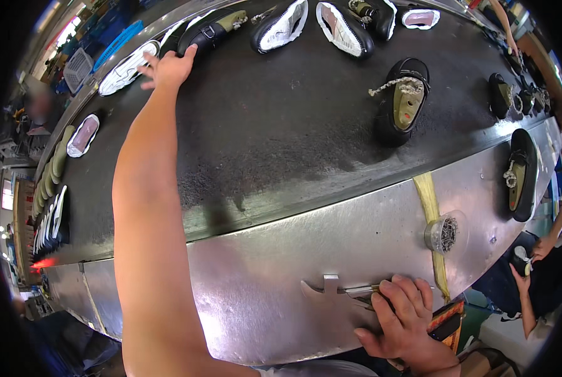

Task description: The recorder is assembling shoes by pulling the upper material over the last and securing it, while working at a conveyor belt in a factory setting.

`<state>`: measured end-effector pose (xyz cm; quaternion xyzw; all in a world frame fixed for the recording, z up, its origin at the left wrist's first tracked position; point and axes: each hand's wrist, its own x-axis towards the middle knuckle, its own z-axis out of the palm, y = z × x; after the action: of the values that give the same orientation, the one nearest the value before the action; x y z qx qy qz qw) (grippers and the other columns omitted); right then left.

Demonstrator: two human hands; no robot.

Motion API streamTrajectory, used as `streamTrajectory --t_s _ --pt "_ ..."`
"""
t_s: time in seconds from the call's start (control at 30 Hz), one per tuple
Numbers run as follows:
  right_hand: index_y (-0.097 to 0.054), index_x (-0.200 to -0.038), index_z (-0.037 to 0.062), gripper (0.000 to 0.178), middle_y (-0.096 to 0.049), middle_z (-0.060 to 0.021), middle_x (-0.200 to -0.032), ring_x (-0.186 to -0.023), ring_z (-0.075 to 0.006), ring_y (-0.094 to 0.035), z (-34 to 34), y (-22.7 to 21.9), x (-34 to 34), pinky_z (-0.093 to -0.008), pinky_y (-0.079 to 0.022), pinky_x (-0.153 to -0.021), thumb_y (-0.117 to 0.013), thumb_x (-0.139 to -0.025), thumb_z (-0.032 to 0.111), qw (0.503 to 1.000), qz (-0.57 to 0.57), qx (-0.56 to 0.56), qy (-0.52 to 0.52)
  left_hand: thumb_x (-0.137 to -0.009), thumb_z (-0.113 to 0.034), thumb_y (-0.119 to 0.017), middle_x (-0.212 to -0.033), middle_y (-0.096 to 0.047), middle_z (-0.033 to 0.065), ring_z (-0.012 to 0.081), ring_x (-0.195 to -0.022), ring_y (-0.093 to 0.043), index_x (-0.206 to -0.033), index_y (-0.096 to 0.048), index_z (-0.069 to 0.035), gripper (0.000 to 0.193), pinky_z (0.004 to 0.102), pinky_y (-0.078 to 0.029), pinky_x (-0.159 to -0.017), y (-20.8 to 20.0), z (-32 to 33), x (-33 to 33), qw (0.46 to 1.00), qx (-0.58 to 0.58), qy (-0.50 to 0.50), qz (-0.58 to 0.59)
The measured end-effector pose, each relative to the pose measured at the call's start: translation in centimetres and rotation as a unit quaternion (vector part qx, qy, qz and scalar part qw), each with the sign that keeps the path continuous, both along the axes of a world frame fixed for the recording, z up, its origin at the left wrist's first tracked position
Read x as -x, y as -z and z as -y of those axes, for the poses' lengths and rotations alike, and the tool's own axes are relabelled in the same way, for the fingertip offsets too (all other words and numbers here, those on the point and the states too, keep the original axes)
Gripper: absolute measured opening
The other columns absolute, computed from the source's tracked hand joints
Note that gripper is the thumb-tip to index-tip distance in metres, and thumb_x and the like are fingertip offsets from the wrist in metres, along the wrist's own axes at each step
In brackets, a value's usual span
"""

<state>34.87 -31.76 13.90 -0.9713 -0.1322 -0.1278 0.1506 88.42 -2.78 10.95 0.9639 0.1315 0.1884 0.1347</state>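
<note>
My left arm stretches far across the dark belt. At its end my left hand is open with fingers spread, its thumb side at the near end of a black shoe with an olive lining. Beside those fingers lies a white shoe-shaped piece. Low at the right, my right hand rests palm down on the metal ledge, fingers curled over the handle of a hammer. The hammer head points left and lies on the metal; the grip is partly hidden by the fingers.
Black shoes with white linings line the belt's far side. A black shoe with a rope cord stands on the belt; another shoe is on the ledge. A round tub of nails sits by yellow tape. Another person's hands hold a shoe.
</note>
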Motion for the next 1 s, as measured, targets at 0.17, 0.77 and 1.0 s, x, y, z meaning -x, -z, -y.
streamTrajectory --t_s 0.17,0.77,1.0 --pt "-0.065 -0.107 0.0032 0.048 -0.061 -0.0148 -0.115 -0.109 -0.0352 -0.058 0.2 0.2 0.2 -0.0514 -0.036 -0.100 -0.062 -0.085 0.046 1.000 -0.004 -0.007 0.011 -0.079 -0.072 -0.058 -0.162 -0.008 0.0200 0.0375 -0.142 -0.033 -0.137 -0.056 -0.011 0.084 0.0562 -0.028 -0.114 0.4 0.7 0.0 0.994 0.013 0.017 -0.107" --pt "-0.058 -0.121 0.0020 0.048 -0.058 -0.0124 -0.119 -0.116 -0.0301 -0.052 -1.3 1.2 0.4 -0.0477 -0.036 -0.101 -0.069 -0.081 0.026 0.992 0.100 -0.047 0.054 -0.085 -0.041 -0.070 -0.128 -0.055 0.0253 0.0379 -0.108 -0.060 -0.094 -0.073 -0.001 0.041 0.0407 -0.048 -0.091 -8.3 -21.9 44.2 0.984 0.063 0.163 -0.039" --pt "-0.060 -0.109 0.0022 0.039 -0.062 -0.0141 -0.106 -0.104 -0.0336 -0.058 -5.1 -0.8 6.2 -0.0471 -0.048 -0.086 -0.070 -0.084 0.030 0.988 -0.039 -0.007 0.148 -0.090 -0.036 -0.070 -0.132 -0.049 0.0312 0.0435 -0.127 -0.045 -0.096 -0.064 0.009 0.046 0.0470 -0.034 -0.108 -1.2 -21.0 56.9 0.983 -0.046 0.086 0.156"
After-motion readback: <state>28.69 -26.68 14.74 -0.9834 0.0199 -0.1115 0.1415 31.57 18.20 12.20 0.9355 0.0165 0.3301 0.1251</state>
